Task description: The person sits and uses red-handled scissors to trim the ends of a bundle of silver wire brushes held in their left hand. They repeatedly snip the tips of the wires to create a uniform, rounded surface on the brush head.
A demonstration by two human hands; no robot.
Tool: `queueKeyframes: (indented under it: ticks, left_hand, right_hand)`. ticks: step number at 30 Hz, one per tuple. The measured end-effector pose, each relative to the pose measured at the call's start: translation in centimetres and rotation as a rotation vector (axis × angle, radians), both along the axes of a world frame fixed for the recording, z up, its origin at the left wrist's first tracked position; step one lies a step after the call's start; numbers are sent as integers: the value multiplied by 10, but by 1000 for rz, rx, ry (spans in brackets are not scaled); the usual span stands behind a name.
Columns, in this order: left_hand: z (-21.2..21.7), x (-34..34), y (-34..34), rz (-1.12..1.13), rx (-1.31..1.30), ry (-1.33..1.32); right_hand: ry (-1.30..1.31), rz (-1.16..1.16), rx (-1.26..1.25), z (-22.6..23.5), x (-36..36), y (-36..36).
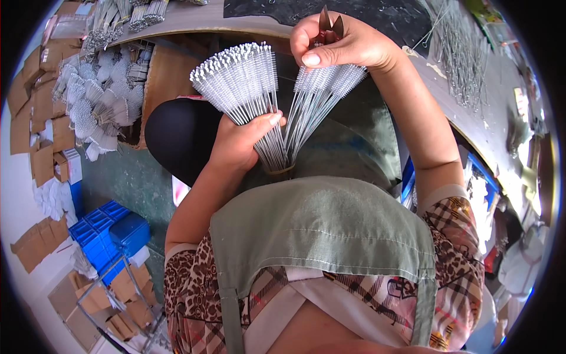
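My left hand [234, 141] is closed around the wire stems of a fanned bundle of thin straw brushes [244, 79], its thumb across the front. The bristles are white and point away from me. A band [279, 170] ties the stems together at the near end. The bundle is split into two parts, and the right part [318, 94] leans away from the left. Over the tips of that right part, my right hand [359, 47] is closed on small snips [330, 29], whose dark blades stick up past the fingers. Whether those fingers also touch the bristles is hidden.
A grey worktable [471, 100] curves across the far side, with loose wire stems [457, 53] at right and a black mat [354, 15]. More brush bundles [109, 94] fill a cardboard box at left. Blue crates [106, 227] and a metal cart [121, 295] stand on the floor.
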State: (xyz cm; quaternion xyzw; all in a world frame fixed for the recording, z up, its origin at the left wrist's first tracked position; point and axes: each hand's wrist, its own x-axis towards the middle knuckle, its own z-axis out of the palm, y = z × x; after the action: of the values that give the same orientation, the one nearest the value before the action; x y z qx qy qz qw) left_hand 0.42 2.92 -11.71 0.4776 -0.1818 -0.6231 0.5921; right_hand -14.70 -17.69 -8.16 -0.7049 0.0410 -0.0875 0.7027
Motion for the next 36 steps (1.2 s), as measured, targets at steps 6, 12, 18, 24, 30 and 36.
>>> queueKeyframes:
  ticks: [6, 12, 18, 24, 30, 36]
  left_hand:
    - [1, 0, -1, -35, -2, 25]
    - [-2, 2, 0, -83, -60, -4]
    - [5, -3, -2, -42, -24, -1]
    - [5, -1, -4, -41, -20, 76]
    - [1, 6, 0, -18, -21, 2]
    - [-5, 7, -6, -136, -30, 104]
  right_hand:
    - [-4, -44, -90, 2, 3, 4]
    - [166, -3, -143, 17, 8, 7]
    - [189, -8, -154, 18, 11, 7]
    - [149, -2, -105, 21, 12, 10]
    - [109, -125, -73, 9, 5, 8]
    - [110, -150, -177, 5, 8, 4]
